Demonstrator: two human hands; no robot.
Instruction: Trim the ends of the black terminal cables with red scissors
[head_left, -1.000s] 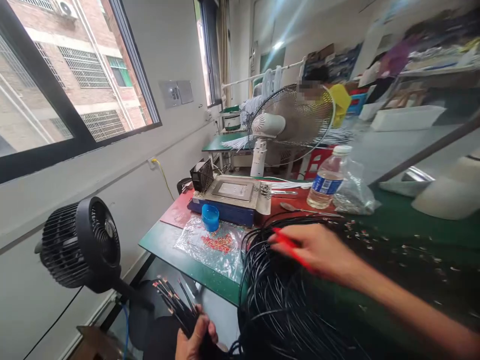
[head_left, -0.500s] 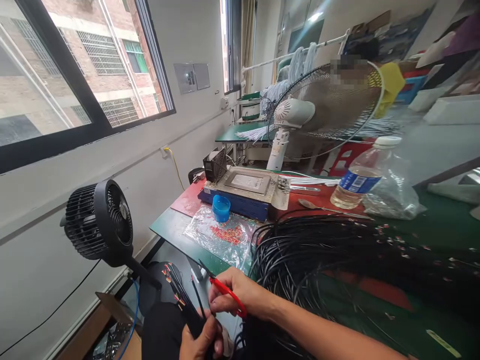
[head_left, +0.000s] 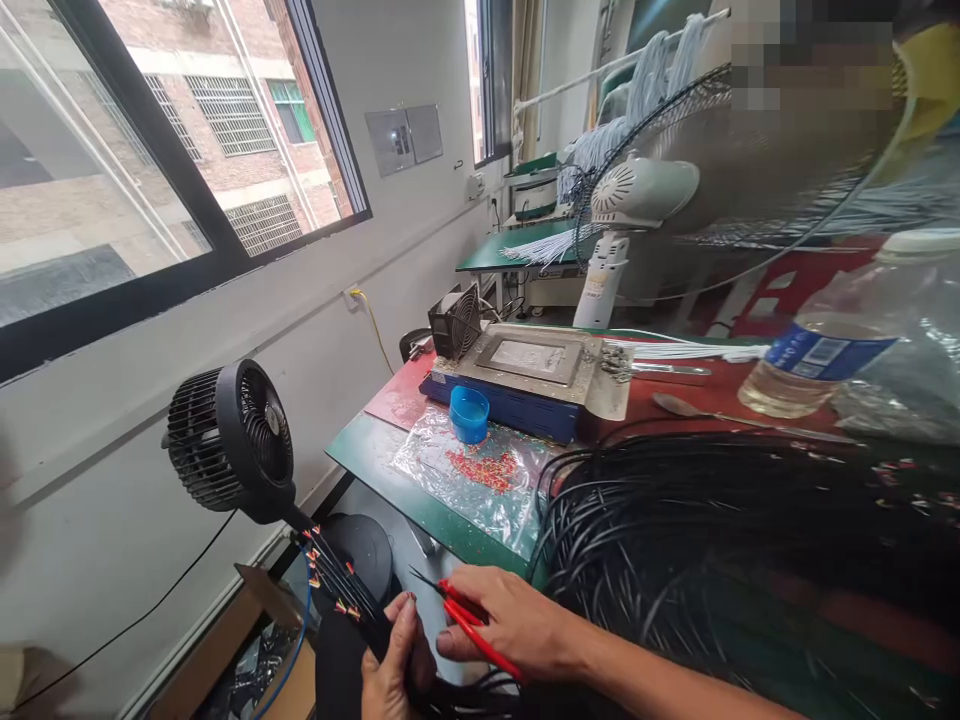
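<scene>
Left hand (head_left: 394, 665) low at frame bottom, closed round a bundle of black wires (head_left: 341, 585), stripped ends fanned up-left. Right hand (head_left: 517, 625) just beside it, pinching red-handled snips (head_left: 469, 620), tips pointing left toward the bundle. Beyond, black cable coil (head_left: 712, 540) on green table (head_left: 360, 462); plastic sheet with red bits (head_left: 487, 470), blue cap (head_left: 470, 413), grey-topped machine (head_left: 536, 375). Black fan (head_left: 232, 440) left; white fan (head_left: 637, 195) and bottle (head_left: 817, 345) farther back.

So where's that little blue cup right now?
The little blue cup stands on the green table, left of centre in the head view, against the front of the blue-based machine and just behind the red bits on the plastic sheet.
</scene>
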